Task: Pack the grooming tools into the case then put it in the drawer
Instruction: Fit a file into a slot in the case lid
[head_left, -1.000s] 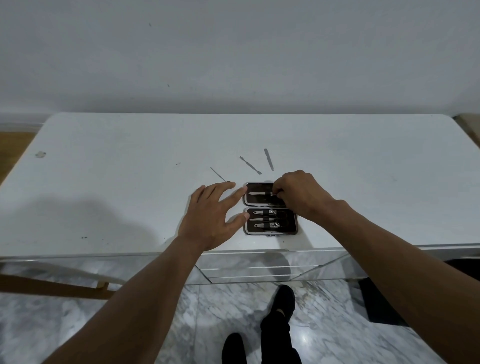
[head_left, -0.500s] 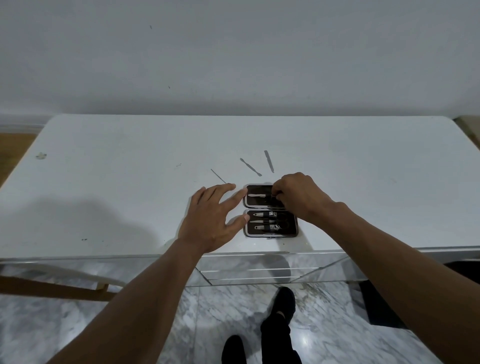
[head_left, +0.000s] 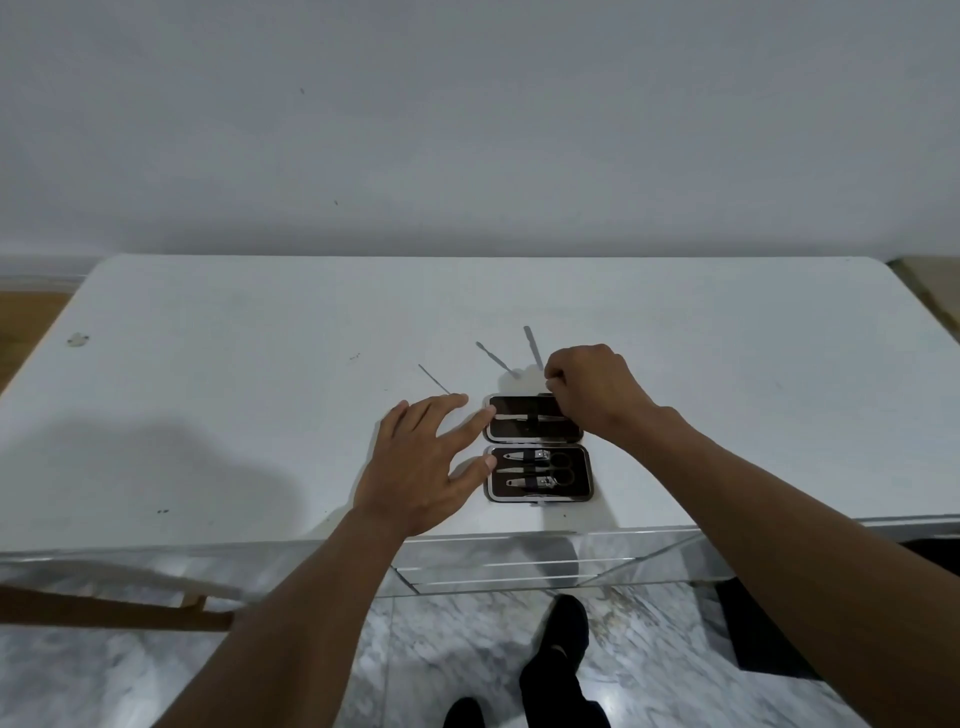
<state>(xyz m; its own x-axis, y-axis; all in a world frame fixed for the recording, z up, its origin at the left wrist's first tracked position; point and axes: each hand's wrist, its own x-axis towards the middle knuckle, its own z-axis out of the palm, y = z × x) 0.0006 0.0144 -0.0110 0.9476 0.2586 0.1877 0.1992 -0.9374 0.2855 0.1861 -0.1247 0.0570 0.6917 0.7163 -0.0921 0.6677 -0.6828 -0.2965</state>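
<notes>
Shoes, dark, stand on the marbled floor at the bottom of the view, below the front edge of the white table. Just behind that edge lies the open grooming case, both halves flat and dark-lined. Its near half holds two nail clippers and a pair of small scissors under an elastic band. Its far half holds one slim metal tool, strapped across the middle.

Left of the case, the left hand rests palm down with fingers spread. The index fingertip touches the left edge of the far half and the thumb tip touches the left edge of the near half.

Over the far right corner of the case, the right hand is curled, fingers drawn in towards the thumb. Whether they pinch anything cannot be told.

Beyond the case, three thin metal tools lie loose on the table: a slender pick to the left, a cuticle pusher in the middle, and a nail file whose near end runs behind the right hand's knuckles. A plain pale wall rises behind the table.
</notes>
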